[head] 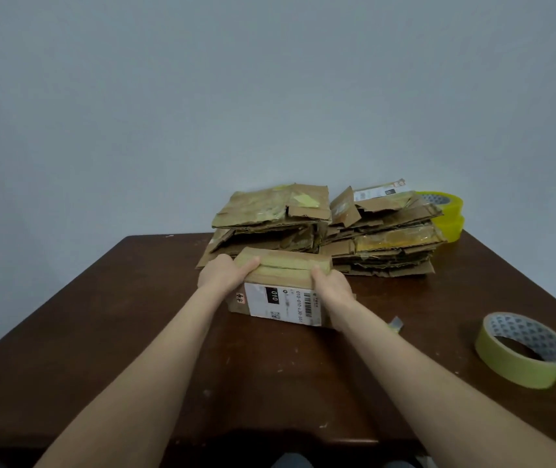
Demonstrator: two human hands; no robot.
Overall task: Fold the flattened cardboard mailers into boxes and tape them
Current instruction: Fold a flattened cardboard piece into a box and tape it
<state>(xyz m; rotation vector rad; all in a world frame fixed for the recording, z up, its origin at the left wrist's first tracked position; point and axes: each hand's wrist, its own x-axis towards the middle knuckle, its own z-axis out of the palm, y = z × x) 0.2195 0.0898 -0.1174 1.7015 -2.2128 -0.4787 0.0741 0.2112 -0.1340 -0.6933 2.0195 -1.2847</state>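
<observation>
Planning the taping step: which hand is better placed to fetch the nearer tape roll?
Right, likely. The tape roll lies right of the box, nearer the right hand; the left hand would have to cross over the box.

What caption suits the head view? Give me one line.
The left hand and right hand grip a taped cardboard box before stacked flattened mailers; tape roll lies right.

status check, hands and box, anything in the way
Left hand and right hand grip the ends of the folded box, thumbs on its taped top. Tape roll off to the right, flattened mailer stacks behind. Nothing blocking.
</observation>
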